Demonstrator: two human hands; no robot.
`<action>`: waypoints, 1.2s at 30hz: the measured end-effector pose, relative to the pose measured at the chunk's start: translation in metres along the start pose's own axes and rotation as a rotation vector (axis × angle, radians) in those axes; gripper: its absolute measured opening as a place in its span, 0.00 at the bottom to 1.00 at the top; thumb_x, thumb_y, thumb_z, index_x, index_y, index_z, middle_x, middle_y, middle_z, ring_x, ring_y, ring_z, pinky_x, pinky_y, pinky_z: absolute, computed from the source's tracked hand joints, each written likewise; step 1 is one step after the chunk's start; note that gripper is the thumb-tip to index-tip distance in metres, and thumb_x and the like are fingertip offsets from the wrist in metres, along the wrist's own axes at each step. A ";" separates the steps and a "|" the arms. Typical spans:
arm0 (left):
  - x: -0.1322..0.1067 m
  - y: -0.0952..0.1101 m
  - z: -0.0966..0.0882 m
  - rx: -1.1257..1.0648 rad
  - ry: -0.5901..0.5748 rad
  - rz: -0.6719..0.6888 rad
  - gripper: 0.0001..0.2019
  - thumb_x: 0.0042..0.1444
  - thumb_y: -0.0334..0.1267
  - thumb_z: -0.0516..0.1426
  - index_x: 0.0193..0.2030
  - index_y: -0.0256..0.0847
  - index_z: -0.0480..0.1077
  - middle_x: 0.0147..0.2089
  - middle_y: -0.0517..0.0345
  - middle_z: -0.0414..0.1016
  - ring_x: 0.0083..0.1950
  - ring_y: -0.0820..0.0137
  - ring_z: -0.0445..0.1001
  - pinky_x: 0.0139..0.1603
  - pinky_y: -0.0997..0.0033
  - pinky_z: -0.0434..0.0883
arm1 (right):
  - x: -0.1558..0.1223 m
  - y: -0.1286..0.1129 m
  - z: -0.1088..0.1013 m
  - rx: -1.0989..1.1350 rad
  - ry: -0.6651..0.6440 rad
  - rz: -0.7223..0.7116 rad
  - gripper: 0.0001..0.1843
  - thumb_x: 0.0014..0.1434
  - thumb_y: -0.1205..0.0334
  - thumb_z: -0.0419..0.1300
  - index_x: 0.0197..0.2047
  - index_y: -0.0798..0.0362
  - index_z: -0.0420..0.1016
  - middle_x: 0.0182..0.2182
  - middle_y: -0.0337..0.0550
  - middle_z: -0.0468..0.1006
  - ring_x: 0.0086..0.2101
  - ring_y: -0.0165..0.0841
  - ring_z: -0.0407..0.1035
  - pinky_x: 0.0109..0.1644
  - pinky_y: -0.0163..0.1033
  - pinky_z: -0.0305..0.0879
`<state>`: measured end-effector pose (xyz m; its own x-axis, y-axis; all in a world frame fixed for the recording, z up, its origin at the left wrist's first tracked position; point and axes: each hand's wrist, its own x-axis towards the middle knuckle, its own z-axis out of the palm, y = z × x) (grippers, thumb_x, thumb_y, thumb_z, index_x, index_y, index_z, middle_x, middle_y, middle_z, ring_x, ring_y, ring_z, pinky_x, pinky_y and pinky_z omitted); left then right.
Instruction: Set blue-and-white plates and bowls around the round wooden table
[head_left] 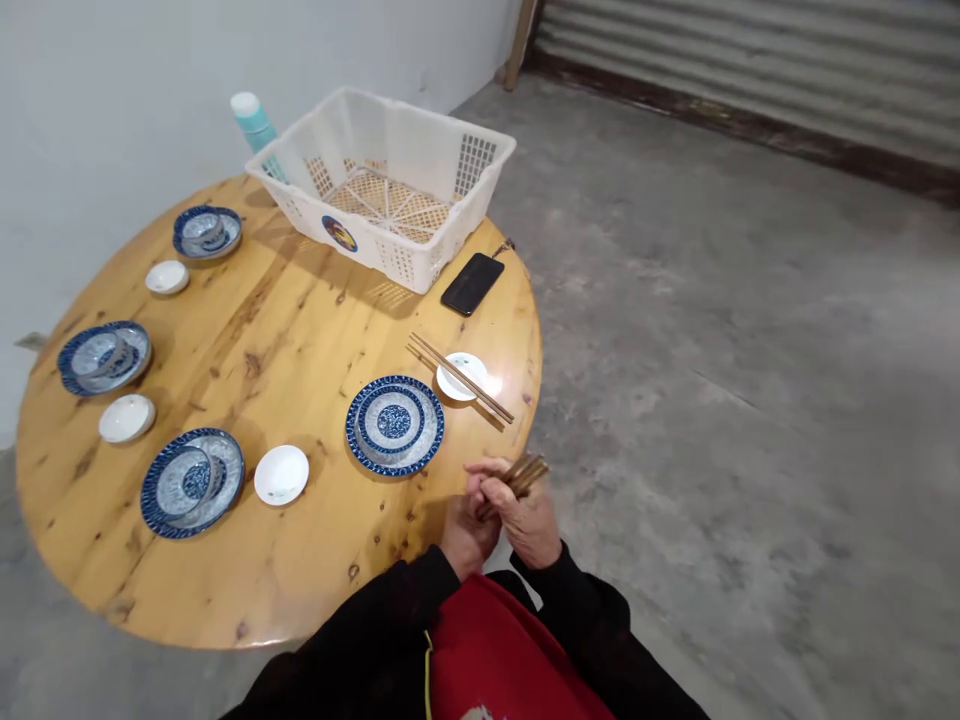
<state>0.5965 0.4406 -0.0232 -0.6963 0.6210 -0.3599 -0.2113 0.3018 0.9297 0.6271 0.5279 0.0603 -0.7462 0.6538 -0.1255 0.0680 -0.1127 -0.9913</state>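
Head view: left hand (469, 530) and right hand (535, 525), fingers clamped round chopstick bundle (526, 474), right and nearside of rightmost blue-rimmed plate (352, 422); chopstick pair (463, 377) lying across white dish (451, 387), plate's far right.

The chopsticks (528, 474) look wooden, the table (300, 360) glossy wood, the basket (369, 250) smooth plastic

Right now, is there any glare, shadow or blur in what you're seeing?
In the head view, white glare on the round yellow wooden table beside the small round white dish lying under a pair of chopsticks; head view, a shadow on the wood along the near side of the white plastic basket; head view, the held bundle of brown chopsticks looks slightly soft.
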 end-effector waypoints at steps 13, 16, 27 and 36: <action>0.036 0.057 -0.004 -0.511 0.359 -0.116 0.23 0.53 0.59 0.62 0.28 0.37 0.69 0.18 0.69 0.58 0.17 0.83 0.48 0.18 0.79 0.46 | 0.113 0.039 -0.046 -1.404 -0.271 -0.004 0.22 0.69 0.47 0.54 0.54 0.58 0.70 0.50 0.60 0.77 0.51 0.47 0.74 0.46 0.42 0.68; 0.047 0.060 0.005 -0.598 0.424 -0.136 0.25 0.50 0.60 0.64 0.28 0.36 0.69 0.19 0.69 0.59 0.16 0.84 0.47 0.17 0.79 0.43 | 0.122 0.037 -0.042 -1.491 -0.412 0.063 0.18 0.72 0.51 0.50 0.51 0.56 0.70 0.45 0.59 0.80 0.46 0.45 0.77 0.44 0.41 0.66; 0.080 0.086 0.024 -0.712 0.469 -0.006 0.29 0.46 0.62 0.67 0.39 0.34 0.74 0.25 0.66 0.66 0.16 0.87 0.46 0.17 0.79 0.44 | 0.104 0.065 -0.087 -0.678 -0.511 -0.204 0.20 0.70 0.48 0.41 0.37 0.50 0.66 0.19 0.37 0.73 0.20 0.36 0.70 0.29 0.37 0.64; 0.075 0.104 0.036 -0.375 0.392 0.142 0.18 0.51 0.51 0.65 0.29 0.35 0.76 0.29 0.53 0.76 0.31 0.71 0.73 0.33 0.74 0.69 | 0.095 0.059 -0.088 -0.591 -0.519 -0.340 0.23 0.67 0.50 0.46 0.54 0.54 0.70 0.36 0.50 0.82 0.35 0.42 0.78 0.41 0.45 0.74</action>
<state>0.5471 0.5440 0.0436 -0.9236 0.2995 -0.2393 -0.2764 -0.0878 0.9570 0.6187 0.6496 -0.0136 -0.9875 0.1397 0.0735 0.0119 0.5304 -0.8476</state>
